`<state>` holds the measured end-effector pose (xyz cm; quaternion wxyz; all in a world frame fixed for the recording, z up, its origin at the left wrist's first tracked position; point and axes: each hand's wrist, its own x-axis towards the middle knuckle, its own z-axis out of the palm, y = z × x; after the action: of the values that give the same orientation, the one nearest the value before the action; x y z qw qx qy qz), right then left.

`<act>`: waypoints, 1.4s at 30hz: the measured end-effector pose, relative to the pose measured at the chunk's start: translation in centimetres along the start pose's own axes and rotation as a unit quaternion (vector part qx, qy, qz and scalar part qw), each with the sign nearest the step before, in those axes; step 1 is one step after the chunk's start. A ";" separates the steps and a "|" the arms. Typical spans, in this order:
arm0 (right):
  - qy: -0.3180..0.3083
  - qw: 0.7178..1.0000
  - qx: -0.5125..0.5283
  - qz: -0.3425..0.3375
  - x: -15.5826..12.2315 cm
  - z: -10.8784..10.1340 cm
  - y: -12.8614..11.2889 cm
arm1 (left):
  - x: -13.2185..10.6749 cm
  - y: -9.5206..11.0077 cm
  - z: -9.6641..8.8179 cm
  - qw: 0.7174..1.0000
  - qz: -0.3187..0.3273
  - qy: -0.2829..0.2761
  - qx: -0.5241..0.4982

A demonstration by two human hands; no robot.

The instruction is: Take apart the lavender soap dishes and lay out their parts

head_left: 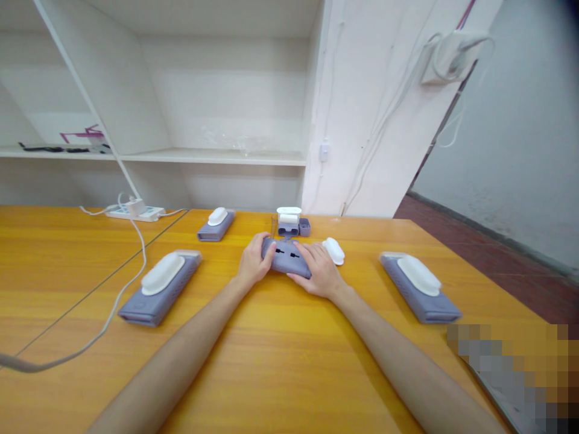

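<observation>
Between my hands is a purple-grey plastic holder (286,258) with two dark slots in its face, tilted above the table. My left hand (256,260) grips its left end, thumb on the front. My right hand (320,269) has its fingers over the top right edge and its thumb underneath. Just behind it stands a small purple-grey and white plastic assembly (288,222) beside a small purple-grey cup (304,227). A white oval piece (333,251) lies right of my right hand.
Purple-grey boxes with white oval pieces on top lie at left (156,295), back left (216,228) and right (420,292). A white cable (129,283) runs across the left side from a power strip (138,212). White shelving (217,157) stands behind the wooden table (271,361).
</observation>
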<state>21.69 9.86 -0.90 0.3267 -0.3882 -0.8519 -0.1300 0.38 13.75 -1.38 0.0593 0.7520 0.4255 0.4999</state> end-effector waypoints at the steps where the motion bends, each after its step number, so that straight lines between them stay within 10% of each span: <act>1: 0.000 1.000 0.000 0.001 0.0 0.0 0.0 | 0.0 0.0 0.0 1.000 -0.004 -0.003 -0.002; 10: 0.018 0.999 -0.020 -0.025 -0.2 -0.2 0.4 | 0.9 -0.6 -0.1 0.972 -0.137 -0.026 -0.189; 19: 0.108 0.993 -0.041 0.026 -0.2 -0.2 0.7 | 1.3 -1.3 -0.9 0.815 -0.316 -0.099 -0.475; 27: 0.249 0.954 -0.073 0.149 -0.4 0.4 2.4 | 0.5 1.1 -1.2 0.710 -0.320 -0.245 -0.578; 31: 0.200 0.972 -0.055 0.106 -0.4 0.5 1.8 | -0.1 2.4 -0.6 0.698 -0.305 -0.285 -0.582; 42: 0.046 0.984 0.138 0.104 -0.2 0.9 -0.1 | -0.2 1.8 0.8 0.707 -0.333 -0.160 -0.603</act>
<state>21.33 10.13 -1.72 0.4277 -0.4192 -0.8008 0.0058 2.00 12.71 -1.01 0.7299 0.4339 0.2408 0.4701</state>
